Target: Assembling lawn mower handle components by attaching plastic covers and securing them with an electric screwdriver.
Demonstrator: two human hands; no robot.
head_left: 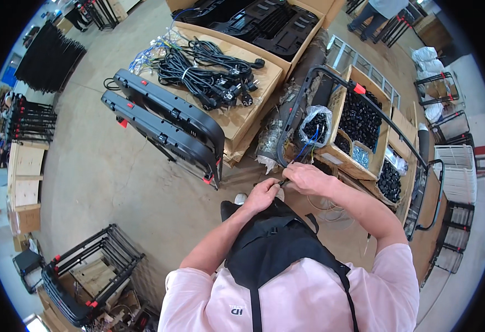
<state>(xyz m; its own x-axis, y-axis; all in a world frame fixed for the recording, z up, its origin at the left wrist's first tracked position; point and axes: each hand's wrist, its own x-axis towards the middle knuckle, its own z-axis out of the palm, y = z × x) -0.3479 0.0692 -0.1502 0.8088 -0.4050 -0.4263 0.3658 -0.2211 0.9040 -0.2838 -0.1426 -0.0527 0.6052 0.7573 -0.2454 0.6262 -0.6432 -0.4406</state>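
In front of my waist, my left hand (261,196) and my right hand (309,178) meet, fingers closed in a pinch. A small dark piece (283,182) shows between the fingertips; its kind is too small to make out. Just beyond my right hand stands a black tubular frame (290,124) with a red clip, and its lower end comes close to my fingers. Thin blue wires (304,150) run near that end, beside a clear plastic bag (315,125) of dark parts. A black apron (275,238) hangs below my hands.
To the right, a wooden bin (336,105) holds many black parts and small metal fasteners. Ahead, bundled black power cables (198,72) lie on a cardboard box (248,124). Two black panel-like units (165,124) stand left of it. Stacked black frames (96,271) sit lower left.
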